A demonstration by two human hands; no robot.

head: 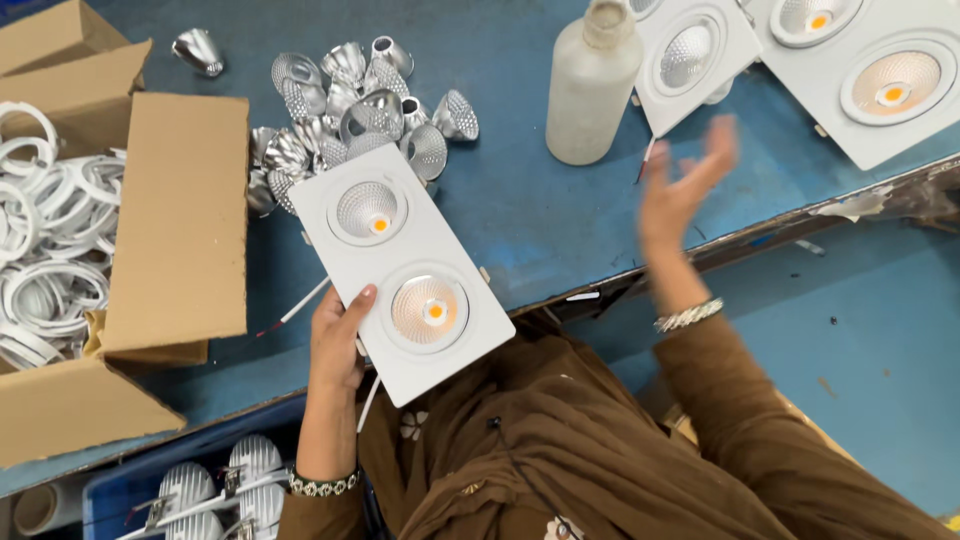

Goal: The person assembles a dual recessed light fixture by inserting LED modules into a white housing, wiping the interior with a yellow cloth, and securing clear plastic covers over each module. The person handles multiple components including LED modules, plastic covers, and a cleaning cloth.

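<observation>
My left hand (338, 340) grips the near left edge of a white rectangular twin downlight fixture (400, 265), thumb on its face. The fixture has two round recessed lamps, one silver and one amber, and lies tilted over the blue table's (520, 210) front edge. A thin red-and-white wire trails from under it to the left. My right hand (680, 190) is raised above the table to the right, blurred, fingers spread, holding nothing. It hovers near a whitish plastic bottle (592, 85).
A heap of silver faceted reflector cups (350, 110) lies behind the fixture. An open cardboard box (175, 230) at left holds white plastic rings (45, 240). More white downlight fixtures (860, 75) lie at the far right. A blue crate (110, 490) with lamp parts sits below the table.
</observation>
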